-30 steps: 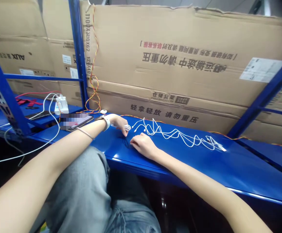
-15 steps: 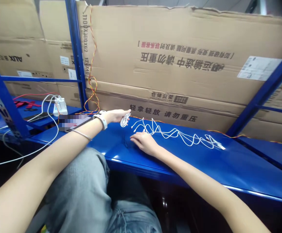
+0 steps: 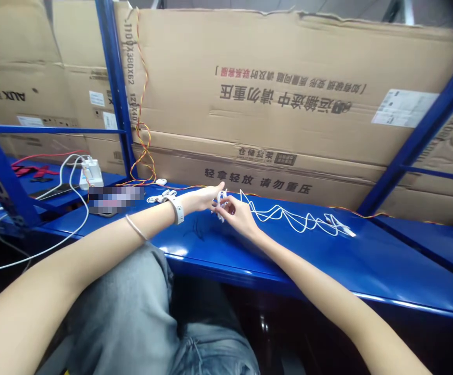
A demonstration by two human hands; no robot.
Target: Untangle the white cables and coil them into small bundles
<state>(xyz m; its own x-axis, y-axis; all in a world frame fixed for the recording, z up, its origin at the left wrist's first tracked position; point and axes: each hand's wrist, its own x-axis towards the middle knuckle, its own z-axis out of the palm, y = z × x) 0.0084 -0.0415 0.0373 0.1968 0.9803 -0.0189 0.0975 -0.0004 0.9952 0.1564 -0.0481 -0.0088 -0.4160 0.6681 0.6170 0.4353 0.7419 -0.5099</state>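
My left hand (image 3: 206,199) is closed around a small coil of white cable (image 3: 221,204) above the blue shelf (image 3: 195,255). Thumb and fingers of my right hand (image 3: 240,216) are pinched together at the right side of this coil. Whether a thin tie is between those fingers I cannot make out. Just below the hands, a few thin black strands (image 3: 198,229) lie on the shelf. To the right stretches a loose bundle of white cables (image 3: 289,216), its near ends partly hidden behind my right hand. Another white coiled cable (image 3: 158,197) rests behind my left wrist.
A phone-like device (image 3: 111,208) with a blurred screen lies at left. Beyond it stands a white charger block (image 3: 90,174) with white cables plugged in. Blue posts (image 3: 113,78) and cardboard (image 3: 281,52) rise behind the shelf. A red-yellow twisted wire (image 3: 142,140) runs along the back.
My left hand has moved right with the coil. My right hand has risen from the shelf and met the coil. The view has shifted slightly.
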